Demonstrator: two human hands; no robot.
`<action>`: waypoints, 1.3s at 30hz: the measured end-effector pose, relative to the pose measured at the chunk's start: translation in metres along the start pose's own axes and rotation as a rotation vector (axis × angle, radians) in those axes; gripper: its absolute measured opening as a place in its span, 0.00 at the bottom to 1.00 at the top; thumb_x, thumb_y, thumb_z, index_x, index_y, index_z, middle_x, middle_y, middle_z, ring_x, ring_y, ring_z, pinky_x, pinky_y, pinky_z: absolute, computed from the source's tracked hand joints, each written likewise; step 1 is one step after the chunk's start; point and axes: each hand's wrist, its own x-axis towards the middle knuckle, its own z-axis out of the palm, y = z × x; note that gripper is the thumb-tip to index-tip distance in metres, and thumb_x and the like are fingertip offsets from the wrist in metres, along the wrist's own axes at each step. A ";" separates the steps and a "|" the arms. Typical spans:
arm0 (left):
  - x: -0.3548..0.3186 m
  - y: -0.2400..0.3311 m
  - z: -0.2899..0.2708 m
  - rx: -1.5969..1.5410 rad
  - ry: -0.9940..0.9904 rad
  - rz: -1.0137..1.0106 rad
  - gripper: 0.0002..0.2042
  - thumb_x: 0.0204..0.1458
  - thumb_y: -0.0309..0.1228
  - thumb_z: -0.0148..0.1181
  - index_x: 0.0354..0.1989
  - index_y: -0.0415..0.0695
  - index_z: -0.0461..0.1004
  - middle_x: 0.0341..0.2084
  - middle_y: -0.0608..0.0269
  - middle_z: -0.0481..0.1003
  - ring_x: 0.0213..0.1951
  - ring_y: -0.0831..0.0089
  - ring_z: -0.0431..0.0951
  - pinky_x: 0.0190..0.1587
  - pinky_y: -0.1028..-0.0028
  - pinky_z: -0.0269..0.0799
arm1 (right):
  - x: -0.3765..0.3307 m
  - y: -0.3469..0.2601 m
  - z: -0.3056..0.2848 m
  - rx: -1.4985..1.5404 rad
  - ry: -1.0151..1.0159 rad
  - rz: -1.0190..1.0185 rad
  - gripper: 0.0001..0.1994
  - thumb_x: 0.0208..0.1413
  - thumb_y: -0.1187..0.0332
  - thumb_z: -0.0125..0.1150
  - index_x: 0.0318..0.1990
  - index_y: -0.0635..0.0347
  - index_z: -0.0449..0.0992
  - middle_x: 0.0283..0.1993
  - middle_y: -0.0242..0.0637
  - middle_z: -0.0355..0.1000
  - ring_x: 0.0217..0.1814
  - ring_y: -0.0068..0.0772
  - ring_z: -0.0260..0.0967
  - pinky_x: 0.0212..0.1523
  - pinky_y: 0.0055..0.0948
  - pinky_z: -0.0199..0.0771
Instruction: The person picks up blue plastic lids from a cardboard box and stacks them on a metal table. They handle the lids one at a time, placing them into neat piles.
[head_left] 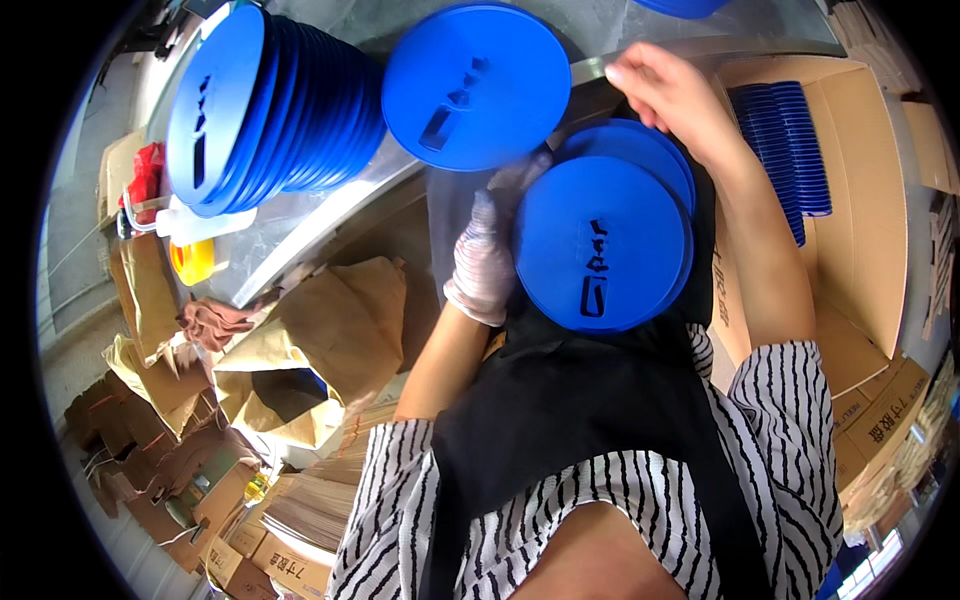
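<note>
Standing here, I see a long row of blue discs [275,105] lying on its side at the far left of the steel bench [330,205], the nearest face showing cut-out slots. Below it sit a white bottle [195,225] and a yellow cup [193,260], and lower down crumpled brown paper bags [300,350] are heaped against cartons.

Just right of the row, a single blue disc [477,85] lies flat on the bench, well apart from either hand.

Further right, the person's left hand [487,255], in a thin pale glove, is pressed against the left edge of a small stack of discs [603,240] held in front of the black apron [570,410]. Its fingers curl round the rim, so it is grasping the stack from the side; the fingertips are hidden behind the discs. The top disc faces up, its slots toward the lower middle.

The bare right hand [672,100] sits beyond the stack's upper right edge, over the bench rim. Its fingers are bent downward and bunched, touching or nearly touching the rear discs; whether it actually clasps anything I cannot tell, since the fingertips are turned away.

At the far right an open cardboard box [865,220] holds another row of blue discs [785,150] standing on edge along its back wall.
</note>
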 end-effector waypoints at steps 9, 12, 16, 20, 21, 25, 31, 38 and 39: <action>0.003 0.005 0.011 -0.124 -0.032 -0.033 0.37 0.55 0.61 0.48 0.67 0.47 0.57 0.66 0.51 0.57 0.65 0.57 0.58 0.67 0.55 0.52 | -0.088 0.007 -0.017 -0.256 -0.150 0.170 0.10 0.52 0.66 0.66 0.26 0.59 0.71 0.15 0.25 0.61 0.18 0.15 0.53 0.20 0.22 0.52; 0.003 0.000 0.006 -0.068 -0.013 -0.018 0.37 0.56 0.61 0.47 0.67 0.46 0.57 0.65 0.51 0.58 0.65 0.57 0.59 0.68 0.56 0.52 | -0.087 0.006 -0.012 -0.279 -0.104 0.156 0.10 0.52 0.66 0.66 0.27 0.60 0.72 0.15 0.25 0.62 0.18 0.15 0.54 0.20 0.23 0.54; 0.003 -0.002 0.004 -0.039 -0.045 0.003 0.37 0.57 0.61 0.45 0.67 0.46 0.56 0.65 0.51 0.58 0.65 0.57 0.59 0.68 0.57 0.52 | -0.085 0.018 -0.010 -0.207 -0.153 0.168 0.10 0.53 0.66 0.64 0.28 0.62 0.72 0.17 0.25 0.63 0.19 0.16 0.56 0.20 0.22 0.56; 0.001 0.000 0.006 0.018 0.024 -0.012 0.43 0.53 0.64 0.48 0.67 0.40 0.54 0.64 0.51 0.59 0.63 0.59 0.61 0.65 0.60 0.57 | -0.082 0.014 -0.025 0.051 -0.215 0.277 0.09 0.53 0.64 0.62 0.29 0.59 0.74 0.18 0.23 0.62 0.18 0.12 0.53 0.19 0.18 0.51; 0.000 -0.001 0.005 0.047 0.073 -0.021 0.46 0.51 0.66 0.49 0.67 0.38 0.53 0.64 0.50 0.59 0.63 0.60 0.62 0.63 0.62 0.60 | -0.082 0.012 -0.030 0.105 -0.224 0.320 0.09 0.53 0.63 0.62 0.29 0.58 0.74 0.18 0.23 0.62 0.18 0.12 0.53 0.19 0.17 0.50; -0.002 -0.005 -0.005 -0.026 0.101 -0.088 0.46 0.51 0.66 0.50 0.66 0.38 0.54 0.62 0.52 0.62 0.61 0.61 0.63 0.63 0.63 0.60 | -0.081 0.005 -0.052 0.198 -0.160 0.338 0.08 0.52 0.63 0.62 0.28 0.56 0.73 0.17 0.20 0.60 0.15 0.08 0.50 0.16 0.13 0.45; -0.004 0.009 0.008 -0.136 -0.041 -0.067 0.39 0.57 0.58 0.49 0.67 0.39 0.55 0.64 0.54 0.60 0.63 0.61 0.60 0.66 0.63 0.53 | -0.074 -0.005 -0.068 0.304 -0.111 0.279 0.09 0.57 0.63 0.60 0.28 0.54 0.68 0.17 0.18 0.59 0.15 0.06 0.47 0.14 0.10 0.44; -0.010 0.006 0.005 -0.225 0.038 -0.068 0.32 0.60 0.52 0.50 0.64 0.40 0.60 0.62 0.56 0.64 0.62 0.64 0.62 0.66 0.65 0.52 | -0.055 -0.024 -0.058 0.321 -0.073 0.187 0.09 0.57 0.64 0.60 0.27 0.54 0.70 0.18 0.18 0.59 0.15 0.07 0.49 0.15 0.11 0.44; -0.012 0.004 0.003 -0.214 0.116 -0.085 0.31 0.60 0.50 0.51 0.64 0.40 0.61 0.61 0.57 0.65 0.62 0.65 0.63 0.66 0.65 0.53 | -0.050 -0.026 -0.054 0.316 -0.072 0.153 0.09 0.57 0.64 0.60 0.27 0.54 0.70 0.18 0.18 0.59 0.15 0.07 0.49 0.15 0.12 0.43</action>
